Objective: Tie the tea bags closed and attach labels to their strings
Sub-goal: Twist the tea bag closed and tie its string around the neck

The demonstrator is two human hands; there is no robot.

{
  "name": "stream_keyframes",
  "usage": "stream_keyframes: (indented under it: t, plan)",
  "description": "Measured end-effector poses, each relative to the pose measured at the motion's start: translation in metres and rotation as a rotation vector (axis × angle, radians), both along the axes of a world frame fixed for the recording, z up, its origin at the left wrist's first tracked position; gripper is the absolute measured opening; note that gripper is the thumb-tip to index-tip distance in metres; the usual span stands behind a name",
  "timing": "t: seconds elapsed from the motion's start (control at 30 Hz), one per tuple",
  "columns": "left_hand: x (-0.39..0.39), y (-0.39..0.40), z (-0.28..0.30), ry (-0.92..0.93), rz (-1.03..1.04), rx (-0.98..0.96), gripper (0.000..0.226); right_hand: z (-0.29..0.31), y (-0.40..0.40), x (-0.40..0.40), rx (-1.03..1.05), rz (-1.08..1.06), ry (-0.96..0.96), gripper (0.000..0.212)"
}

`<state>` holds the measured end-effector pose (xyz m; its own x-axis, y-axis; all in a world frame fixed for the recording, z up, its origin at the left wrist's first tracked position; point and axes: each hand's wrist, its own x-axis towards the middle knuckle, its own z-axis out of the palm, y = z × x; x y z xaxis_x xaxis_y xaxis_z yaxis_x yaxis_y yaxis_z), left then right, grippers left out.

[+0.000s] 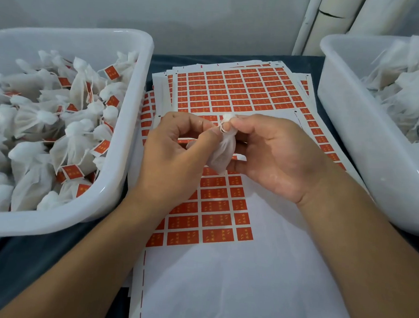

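My right hand (273, 152) pinches the bag (222, 152) at its neck, left hand (178, 145) pinches the string (221, 128) there. Bag held above the label sheet (216, 207), long axis near vertical, gathered top pointing away from me. Forearms converge from below.

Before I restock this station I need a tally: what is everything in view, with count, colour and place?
tea bag in hand: one, white, held between both hands above the sheets
string: one, pale, round that bag's neck
left tub: one, white, at left, full of tied bags with red labels
right tub: one, white, at right, holding white bags with no labels in sight
label sheets: a stack, too many to count, white with red labels, centre
table cover: one, dark, beneath everything
left hand: pinches the string
right hand: grips the bag's neck
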<state>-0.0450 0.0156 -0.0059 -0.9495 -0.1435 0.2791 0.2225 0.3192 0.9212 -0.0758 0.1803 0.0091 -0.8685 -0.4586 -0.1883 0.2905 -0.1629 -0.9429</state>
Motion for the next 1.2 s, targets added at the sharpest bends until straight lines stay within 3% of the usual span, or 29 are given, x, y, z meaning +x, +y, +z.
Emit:
stream_keyframes:
  t: [0.5, 0.87, 1.2]
  plan:
    - [0.001, 0.003, -0.002, -0.015, 0.076, -0.084, 0.008, -0.006, -0.001, -0.007, 0.081, -0.063, 0.023, 0.026]
    - [0.004, 0.004, 0.000, -0.113, 0.035, 0.187, 0.020, -0.007, -0.005, -0.004, 0.128, -0.093, 0.071, 0.024]
    - [0.001, 0.008, -0.001, -0.092, 0.097, 0.199, 0.013, -0.005, -0.012, 0.000, 0.112, -0.151, 0.145, 0.022]
